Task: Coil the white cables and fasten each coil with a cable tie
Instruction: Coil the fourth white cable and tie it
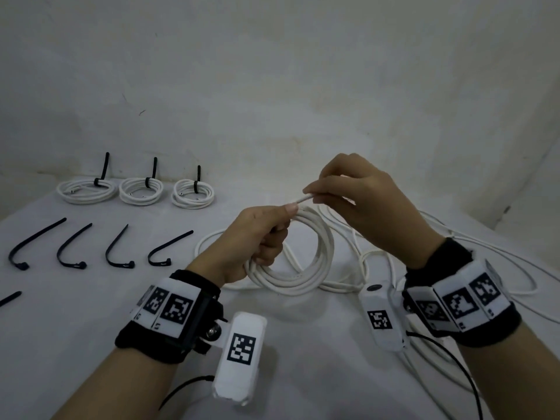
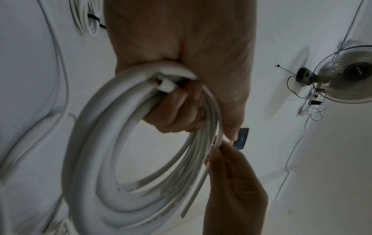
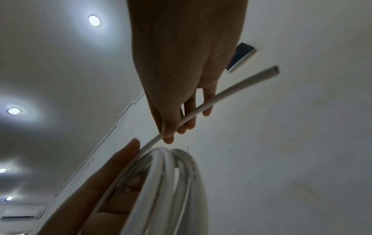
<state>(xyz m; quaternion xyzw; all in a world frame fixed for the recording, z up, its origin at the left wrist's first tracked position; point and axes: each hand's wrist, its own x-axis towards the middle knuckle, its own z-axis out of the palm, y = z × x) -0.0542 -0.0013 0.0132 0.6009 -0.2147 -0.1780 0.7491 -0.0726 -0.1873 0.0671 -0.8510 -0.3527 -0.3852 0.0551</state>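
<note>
Above table, left hand (image 1: 257,241) clasps coil (image 1: 291,256), right hand (image 1: 363,204) pinches cable end (image 1: 303,199)

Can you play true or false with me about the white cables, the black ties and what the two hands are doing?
1. Three finished coils with black ties lie at the back of the table. True.
2. The left hand is empty. False: it grips the coil being wound.
3. The right hand pinches the free cable end. True.
4. The coil in the hands already has a tie on it. False: no tie shows on it.
5. Only one loose cable tie lies on the table. False: four curved loose ties lie in a row, and another pokes in at the left edge.
</note>
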